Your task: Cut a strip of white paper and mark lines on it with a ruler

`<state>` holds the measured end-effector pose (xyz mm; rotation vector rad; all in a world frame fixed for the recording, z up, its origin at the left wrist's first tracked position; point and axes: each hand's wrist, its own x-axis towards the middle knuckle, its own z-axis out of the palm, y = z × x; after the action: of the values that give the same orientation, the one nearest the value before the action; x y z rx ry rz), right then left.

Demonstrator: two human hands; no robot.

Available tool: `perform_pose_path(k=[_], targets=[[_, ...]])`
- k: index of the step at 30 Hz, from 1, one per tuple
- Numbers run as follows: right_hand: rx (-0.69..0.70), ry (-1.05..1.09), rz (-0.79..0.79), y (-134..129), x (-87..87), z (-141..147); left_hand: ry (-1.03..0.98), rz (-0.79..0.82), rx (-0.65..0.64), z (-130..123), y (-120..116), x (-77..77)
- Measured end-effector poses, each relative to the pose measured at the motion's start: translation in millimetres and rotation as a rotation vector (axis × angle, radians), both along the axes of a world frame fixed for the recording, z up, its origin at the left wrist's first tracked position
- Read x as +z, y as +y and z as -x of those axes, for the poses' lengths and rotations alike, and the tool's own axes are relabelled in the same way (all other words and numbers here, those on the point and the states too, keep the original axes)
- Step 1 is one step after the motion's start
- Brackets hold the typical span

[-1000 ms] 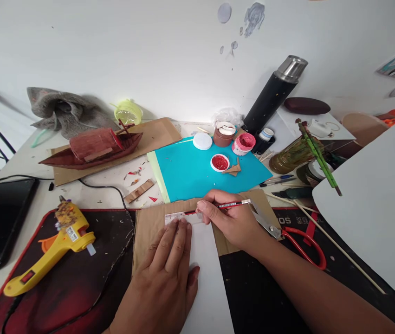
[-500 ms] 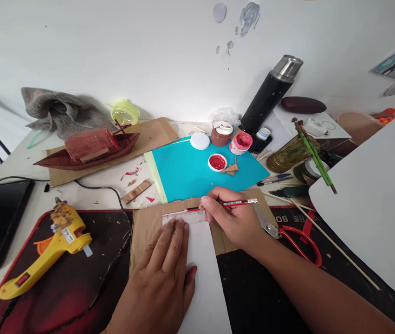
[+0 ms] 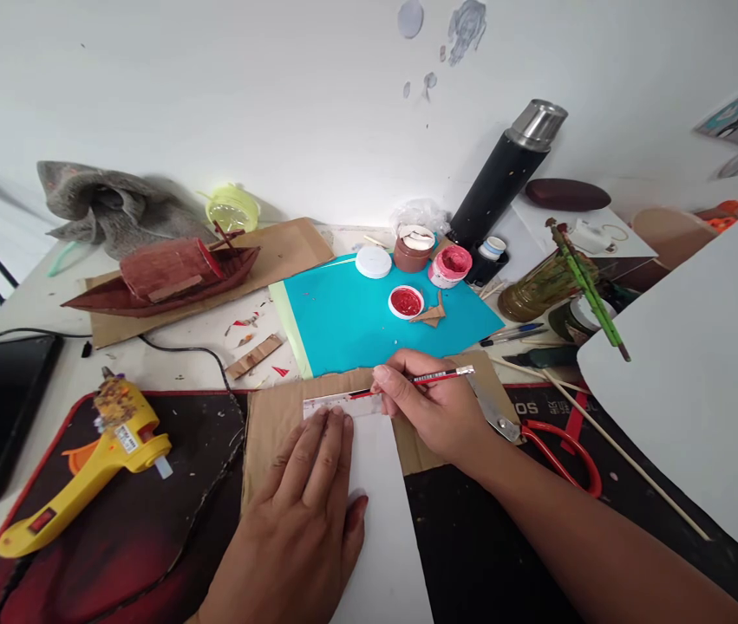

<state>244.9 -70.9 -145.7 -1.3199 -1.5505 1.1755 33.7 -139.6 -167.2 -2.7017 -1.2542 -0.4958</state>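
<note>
My left hand [image 3: 303, 494] lies flat, fingers stretched out, pressing a clear ruler [image 3: 363, 406] onto a strip of white paper [image 3: 385, 494]. Between the thumb and fingers of my right hand [image 3: 437, 407] is a red and black pencil [image 3: 437, 377], its eraser end pointing right. The pencil's tip is at the ruler's upper edge, just beyond my left fingertips. Under the paper is a piece of brown cardboard [image 3: 271, 425]. Scissors with red handles [image 3: 593, 472] lie partly behind my right wrist.
At left are a yellow glue gun [image 3: 114, 433] and a brown model boat [image 3: 166, 277] on cardboard. Ahead, paint pots [image 3: 450, 267] stand on a blue sheet [image 3: 342, 321]. A black thermos [image 3: 499, 186] leans against the wall; a large white sheet [image 3: 687, 390] is at right.
My right hand and the pencil have shifted slightly left along the ruler, and the pencil's eraser end is a little higher. My left hand and the ruler have stayed put.
</note>
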Motion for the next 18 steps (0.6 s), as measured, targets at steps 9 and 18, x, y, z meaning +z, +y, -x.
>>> perform_pose_path(k=[9, 18], targets=[[0.011, -0.034, -0.008, 0.4, -0.9, -0.3, -0.012, 0.006, 0.011, -0.7, -0.9, 0.0], [-0.033, 0.04, 0.005, 2.0, 1.3, 0.8, 0.004, -0.007, -0.011, 0.6, 0.6, 0.7]])
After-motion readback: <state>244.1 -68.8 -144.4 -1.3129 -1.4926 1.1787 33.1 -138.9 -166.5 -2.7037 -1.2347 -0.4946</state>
